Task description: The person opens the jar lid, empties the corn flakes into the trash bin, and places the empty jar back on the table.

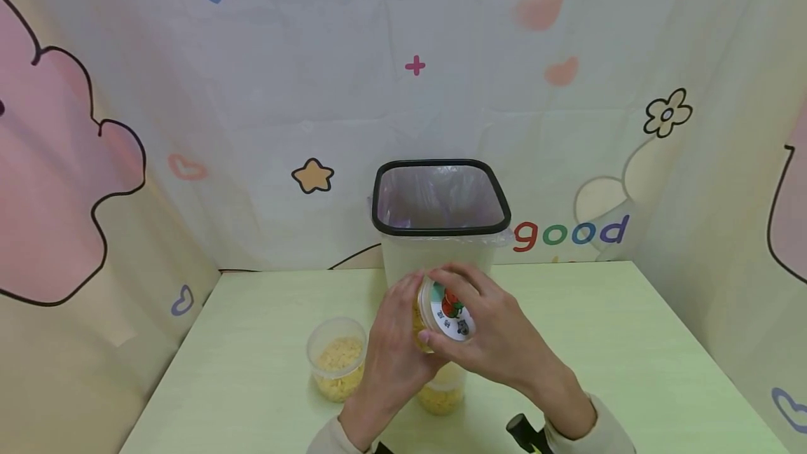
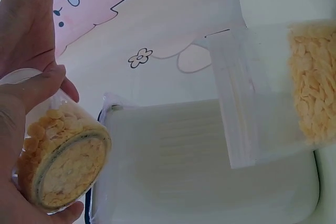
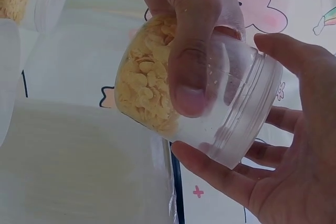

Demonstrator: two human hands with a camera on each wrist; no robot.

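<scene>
My left hand (image 1: pixel 398 342) grips a clear plastic jar (image 3: pixel 149 85) by its body, with the thumb (image 3: pixel 189 82) across its side. Pale yellow flakes (image 2: pixel 68 174) lie inside, at its base end. My right hand (image 1: pixel 498 328) holds the jar's round lid (image 1: pixel 450 310), fingers spread around the rim. A strawberry picture and dark lettering mark the lid's white top. The jar is tilted, its lid facing my right hand, and it is held up above the table.
Left of my hands stands a clear tub (image 1: pixel 337 363) with yellow flakes. Another flake-filled tub (image 1: pixel 441 398) is below my hands, its upper part hidden. Behind them, a pale bin (image 1: pixel 435 254) with a black rim and plastic liner stands against the patterned backdrop.
</scene>
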